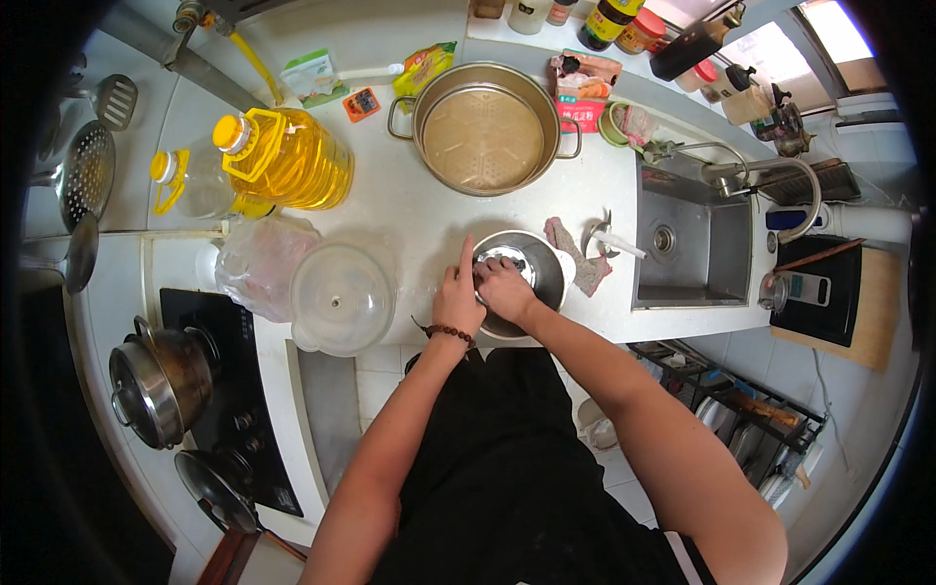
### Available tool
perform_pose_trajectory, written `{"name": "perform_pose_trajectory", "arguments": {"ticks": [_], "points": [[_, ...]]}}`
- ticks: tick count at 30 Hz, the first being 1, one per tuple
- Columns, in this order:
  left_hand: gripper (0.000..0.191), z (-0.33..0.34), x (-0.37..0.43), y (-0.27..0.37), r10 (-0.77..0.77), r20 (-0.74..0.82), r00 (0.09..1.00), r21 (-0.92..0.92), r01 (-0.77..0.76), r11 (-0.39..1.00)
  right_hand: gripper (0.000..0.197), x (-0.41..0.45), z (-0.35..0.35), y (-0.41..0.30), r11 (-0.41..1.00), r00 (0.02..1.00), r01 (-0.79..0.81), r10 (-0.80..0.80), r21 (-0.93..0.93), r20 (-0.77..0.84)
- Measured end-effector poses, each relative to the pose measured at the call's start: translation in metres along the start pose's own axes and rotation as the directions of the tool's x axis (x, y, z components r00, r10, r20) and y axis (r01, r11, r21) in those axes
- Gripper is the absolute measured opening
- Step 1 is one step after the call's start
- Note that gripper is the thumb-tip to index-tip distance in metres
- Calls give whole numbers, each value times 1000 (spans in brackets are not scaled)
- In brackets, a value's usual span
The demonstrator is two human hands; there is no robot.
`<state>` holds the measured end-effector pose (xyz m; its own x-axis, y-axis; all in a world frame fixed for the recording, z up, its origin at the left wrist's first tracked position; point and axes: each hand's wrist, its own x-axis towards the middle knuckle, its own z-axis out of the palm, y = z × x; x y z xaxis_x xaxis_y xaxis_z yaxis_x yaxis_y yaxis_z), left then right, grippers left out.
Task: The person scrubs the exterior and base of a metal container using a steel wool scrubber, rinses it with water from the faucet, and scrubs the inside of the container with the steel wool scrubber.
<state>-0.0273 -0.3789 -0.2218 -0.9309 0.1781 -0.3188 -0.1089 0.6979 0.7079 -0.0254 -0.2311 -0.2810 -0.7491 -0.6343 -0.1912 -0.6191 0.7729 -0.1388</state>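
Observation:
A metal bowl [552, 265] with a pale rim and a white side handle stands near the front edge of the counter. My left hand [459, 298] is at its left rim, index finger stretched forward and the other fingers bent over the edge. Inside the bowl is my right hand [506, 287], its fingertips down by the left wall; whether they pinch anything is hidden. To the right of the bowl lies a crumpled cloth [576, 256], beside a metal blade piece with a white shaft [618, 242]. A clear round lid [342, 296] rests left of my left hand.
Behind the bowl stands a wide two-handled steel pot [482, 146]. Oil jugs [300, 164] and a plastic bag [267, 267] occupy the left. The sink [691, 234] is at right; a gas stove [227, 395] holds a lidded pot [157, 387]. Seasoning bottles [610, 22] line the ledge.

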Motion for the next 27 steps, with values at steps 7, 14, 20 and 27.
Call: {"name": "perform_pose_trajectory", "arguments": {"ticks": [7,14,20,27], "points": [[96,15,-10,-4,8,-94,996,-113,-18,993,15,21,4,13,870,893,-444,449,214,28],[63,-22,-3,19,-265,195,944,181,231,956,14,-8,-23,25,558,668,-688,737,465,104],[53,10,34,-15,217,-52,975,-4,-218,976,14,-4,0,28,539,626,-747,767,390,139],[47,30,30,-11,112,-76,991,-18,-114,993,17,10,5,0,792,814,-563,581,238,-10]]}}
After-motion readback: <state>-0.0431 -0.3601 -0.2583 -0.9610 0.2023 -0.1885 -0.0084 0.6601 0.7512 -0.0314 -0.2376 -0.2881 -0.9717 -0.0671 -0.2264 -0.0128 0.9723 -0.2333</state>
